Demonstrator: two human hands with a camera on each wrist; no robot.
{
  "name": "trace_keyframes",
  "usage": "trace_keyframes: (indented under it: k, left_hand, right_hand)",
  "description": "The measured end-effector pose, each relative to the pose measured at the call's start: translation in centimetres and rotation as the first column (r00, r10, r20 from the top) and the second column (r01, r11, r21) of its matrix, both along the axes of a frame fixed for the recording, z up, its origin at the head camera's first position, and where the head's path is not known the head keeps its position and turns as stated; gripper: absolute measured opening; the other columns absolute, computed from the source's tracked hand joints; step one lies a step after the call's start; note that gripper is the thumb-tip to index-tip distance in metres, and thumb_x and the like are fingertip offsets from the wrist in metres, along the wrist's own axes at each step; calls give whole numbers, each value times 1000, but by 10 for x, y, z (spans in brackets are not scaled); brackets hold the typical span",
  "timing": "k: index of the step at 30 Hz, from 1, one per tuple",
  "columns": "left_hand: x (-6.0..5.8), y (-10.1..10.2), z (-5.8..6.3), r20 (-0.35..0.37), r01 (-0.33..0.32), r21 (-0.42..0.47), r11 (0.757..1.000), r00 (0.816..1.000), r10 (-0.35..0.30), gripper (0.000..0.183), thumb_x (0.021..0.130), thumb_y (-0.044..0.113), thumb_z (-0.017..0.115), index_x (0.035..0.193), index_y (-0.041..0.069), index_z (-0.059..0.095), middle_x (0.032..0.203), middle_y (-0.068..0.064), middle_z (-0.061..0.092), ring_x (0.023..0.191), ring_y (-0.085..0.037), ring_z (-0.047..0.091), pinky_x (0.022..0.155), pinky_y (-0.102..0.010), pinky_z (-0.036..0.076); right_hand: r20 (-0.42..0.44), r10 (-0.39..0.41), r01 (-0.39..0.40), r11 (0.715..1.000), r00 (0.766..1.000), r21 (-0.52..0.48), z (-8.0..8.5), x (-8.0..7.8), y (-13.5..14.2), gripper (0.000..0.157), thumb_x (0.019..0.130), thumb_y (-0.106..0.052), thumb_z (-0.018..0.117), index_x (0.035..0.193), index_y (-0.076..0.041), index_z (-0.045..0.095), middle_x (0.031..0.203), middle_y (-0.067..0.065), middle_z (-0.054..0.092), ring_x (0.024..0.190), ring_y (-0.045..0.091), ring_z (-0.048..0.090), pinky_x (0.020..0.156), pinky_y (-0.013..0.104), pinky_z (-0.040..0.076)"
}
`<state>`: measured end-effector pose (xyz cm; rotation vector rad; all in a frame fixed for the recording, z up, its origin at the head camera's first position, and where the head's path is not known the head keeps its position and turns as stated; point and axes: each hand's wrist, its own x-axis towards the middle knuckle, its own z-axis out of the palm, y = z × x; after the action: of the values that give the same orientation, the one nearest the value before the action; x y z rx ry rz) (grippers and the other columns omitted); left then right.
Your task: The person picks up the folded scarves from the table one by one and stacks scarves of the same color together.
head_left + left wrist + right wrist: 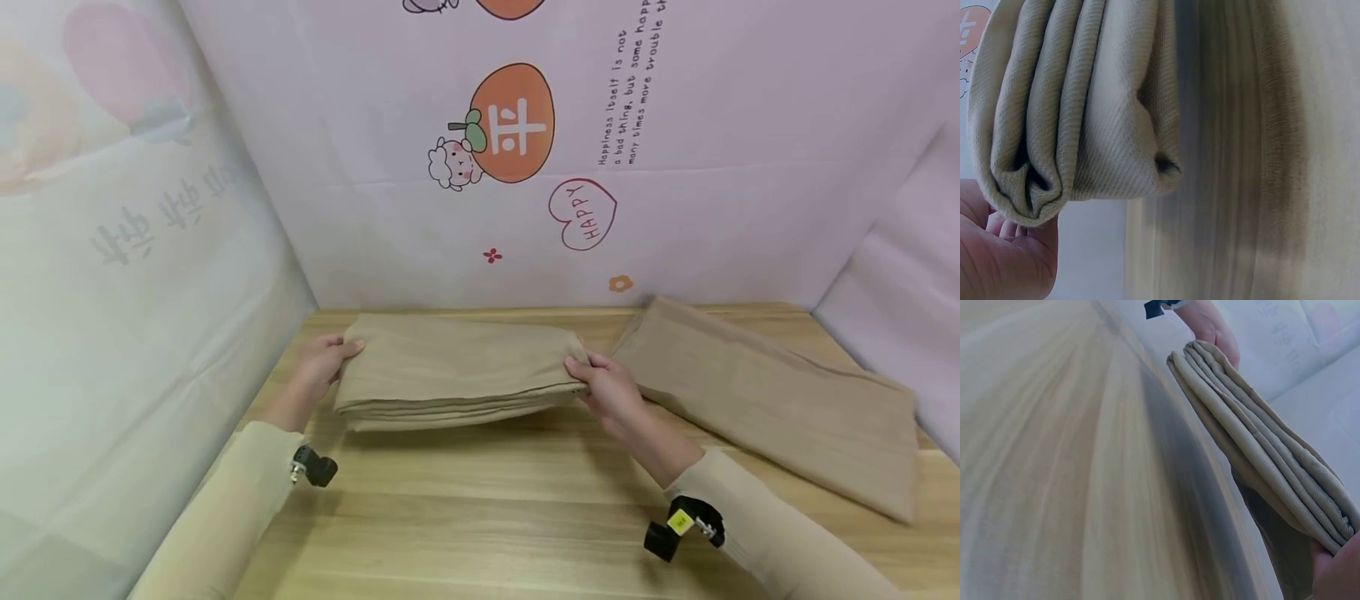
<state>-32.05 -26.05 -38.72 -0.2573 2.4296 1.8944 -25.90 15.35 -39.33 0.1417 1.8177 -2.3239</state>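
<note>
Both hands hold a thick folded tan twill cloth [457,358] between them, raised over the wooden table with its shadow below. My left hand [324,364] grips the left end, thumb on top and fingers underneath. At the opposite end my right hand [609,385] pinches the near corner the same way. Several stacked layers of the cloth [1054,112] show edge-on in the left wrist view, with rounded folds by the left hand [1010,256]. In the right wrist view the layers run from the right hand [1338,572] up to the left hand.
A second folded tan cloth [772,400] lies flat and slanted on the right side of the wooden table [450,533]. White printed sheets [375,208] enclose the table at the back, left and right. Each sleeve carries a small black wrist camera [315,467].
</note>
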Motion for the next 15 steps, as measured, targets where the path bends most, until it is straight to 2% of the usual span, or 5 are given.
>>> trace_keyframes:
  k: [4, 8, 11, 15]
  left_hand:
    - [0, 4, -1, 12, 11, -28, 1000, 1000, -11, 47, 98, 19, 61, 135, -8, 50, 109, -12, 62, 77, -8, 62, 71, -23, 55]
    - [1, 6, -4, 19, 20, -48, 999, 1000, -19, 46, 98, 21, 61, 134, -6, 52, 109, -12, 62, 78, -9, 62, 70, -23, 55]
    - [1, 8, -6, 18, 24, -48, 999, 1000, -23, 45, 97, 22, 63, 131, -7, 54, 105, -10, 63, 78, -10, 62, 69, -23, 55]
    - [2, 11, -7, 35, 21, -59, 998, 999, -19, 42, 96, 22, 64, 126, -8, 57, 98, -6, 64, 77, -9, 60, 68, -22, 54]
  right_hand:
    - [27, -23, 23, 1000, 999, -3, -1, 8, 3, 56, 100, -15, 57, 150, -2, 33, 142, 16, 41, 100, 8, 58, 88, 21, 49]
    - [38, -31, 31, 999, 999, -10, -2, 15, 5, 56, 99, -16, 59, 149, -3, 36, 136, 13, 46, 97, 7, 58, 85, 21, 48]
    - [35, -28, 28, 1000, 999, 1, -4, 19, 8, 57, 99, -16, 58, 150, -4, 34, 141, 13, 42, 103, 10, 56, 86, 21, 48]
    - [39, -16, 13, 998, 999, 59, -7, 23, 12, 59, 100, -20, 57, 151, -5, 31, 148, 12, 36, 101, 9, 51, 79, 19, 44]
